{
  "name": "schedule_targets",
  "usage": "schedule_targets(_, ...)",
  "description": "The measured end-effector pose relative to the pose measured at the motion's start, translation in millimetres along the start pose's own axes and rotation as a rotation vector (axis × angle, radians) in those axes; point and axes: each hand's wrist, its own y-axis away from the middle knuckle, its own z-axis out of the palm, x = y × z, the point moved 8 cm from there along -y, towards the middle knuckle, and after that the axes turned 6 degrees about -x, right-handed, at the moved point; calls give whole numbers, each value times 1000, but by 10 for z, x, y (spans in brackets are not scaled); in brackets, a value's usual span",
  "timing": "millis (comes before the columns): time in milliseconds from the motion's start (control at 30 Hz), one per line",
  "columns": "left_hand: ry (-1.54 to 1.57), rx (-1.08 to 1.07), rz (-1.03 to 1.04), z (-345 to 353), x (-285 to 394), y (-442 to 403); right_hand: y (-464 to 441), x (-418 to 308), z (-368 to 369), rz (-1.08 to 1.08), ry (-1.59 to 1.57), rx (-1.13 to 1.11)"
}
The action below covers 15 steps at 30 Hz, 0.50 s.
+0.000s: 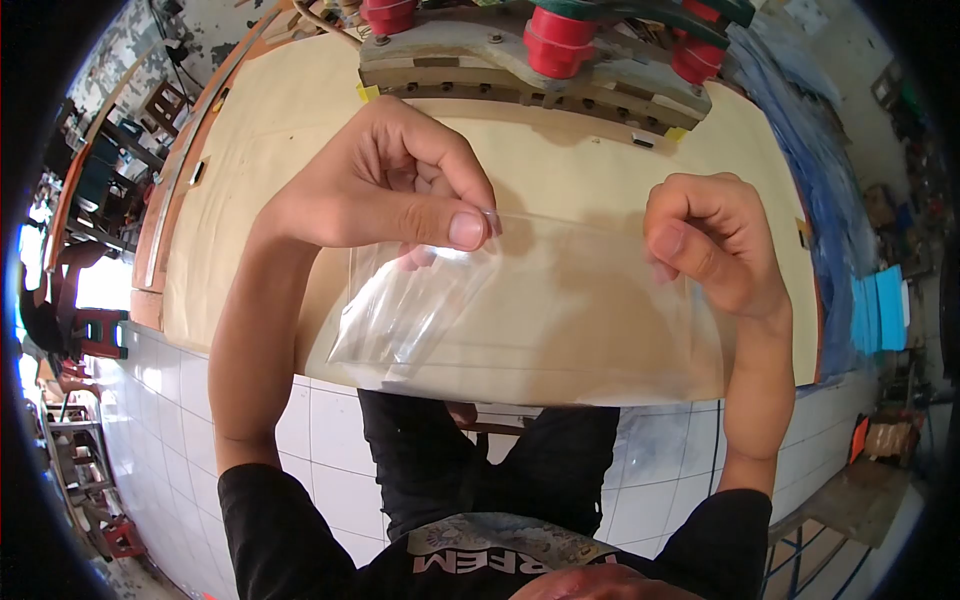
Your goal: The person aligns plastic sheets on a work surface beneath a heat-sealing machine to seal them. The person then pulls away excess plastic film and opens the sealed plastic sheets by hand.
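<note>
A clear, glossy plastic sheet (580, 320) hangs between my two hands, over the near edge of the table. I cannot tell whether it is one layer or a pouch. My left hand (390, 185) is closed, with thumb and forefinger pinching the sheet's upper edge, where a small fold sticks up at the fingertips. Near the sheet's upper right corner, my right hand (715, 240) is also closed in a pinch. The sheet's left part is creased and catches bright light.
A heavy metal machine bar (540, 85) with red fittings (558, 45) crosses the table's far side. Tan covering (250, 200) lies on the tabletop. Blue plastic sheeting (790, 170) drapes along the right edge. A red stool (100, 332) stands on the tiled floor at left.
</note>
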Motion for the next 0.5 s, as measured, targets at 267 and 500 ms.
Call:
schedule_targets(267,-26,8,19,-42,-24,-18,0,-24,-3,18,-26,-3)
schedule_targets(500,-60,47,47,-80,-44,-12,9,-2,-17,31,-55,0)
